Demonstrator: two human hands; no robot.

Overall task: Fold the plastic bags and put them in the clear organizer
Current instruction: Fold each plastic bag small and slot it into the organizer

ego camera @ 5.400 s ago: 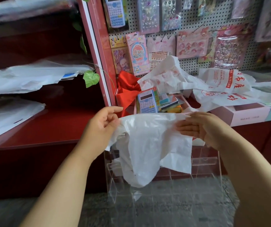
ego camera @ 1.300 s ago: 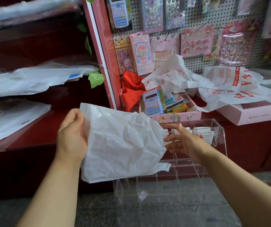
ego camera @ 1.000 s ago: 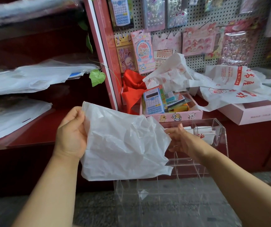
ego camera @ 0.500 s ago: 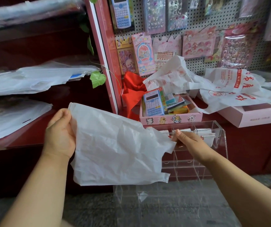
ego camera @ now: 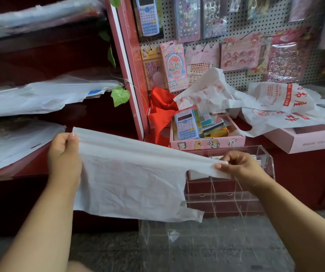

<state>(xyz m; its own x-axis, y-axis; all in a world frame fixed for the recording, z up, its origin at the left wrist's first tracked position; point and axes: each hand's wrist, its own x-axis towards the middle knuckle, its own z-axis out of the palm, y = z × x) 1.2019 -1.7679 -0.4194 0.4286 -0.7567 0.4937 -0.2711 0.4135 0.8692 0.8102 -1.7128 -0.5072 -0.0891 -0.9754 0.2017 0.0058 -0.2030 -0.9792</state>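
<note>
A white plastic bag (ego camera: 130, 179) hangs stretched across the centre of the frame, held at its top edge by both hands. The left hand (ego camera: 64, 154) pinches the upper left corner, its fingers (ego camera: 73, 139) closed on the folded rim. The right hand (ego camera: 238, 165) pinches a handle strip at right of centre, fingers (ego camera: 219, 165) closed on it. The bag's lower edge hangs loose, in front of the clear organizer (ego camera: 236, 193), whose divided compartments show at lower right. Above it, a pink box (ego camera: 206, 143) holds a blue calculator (ego camera: 186, 124). More printed bags (ego camera: 275, 107) lie crumpled at upper right, below a pegboard (ego camera: 236, 75).
</note>
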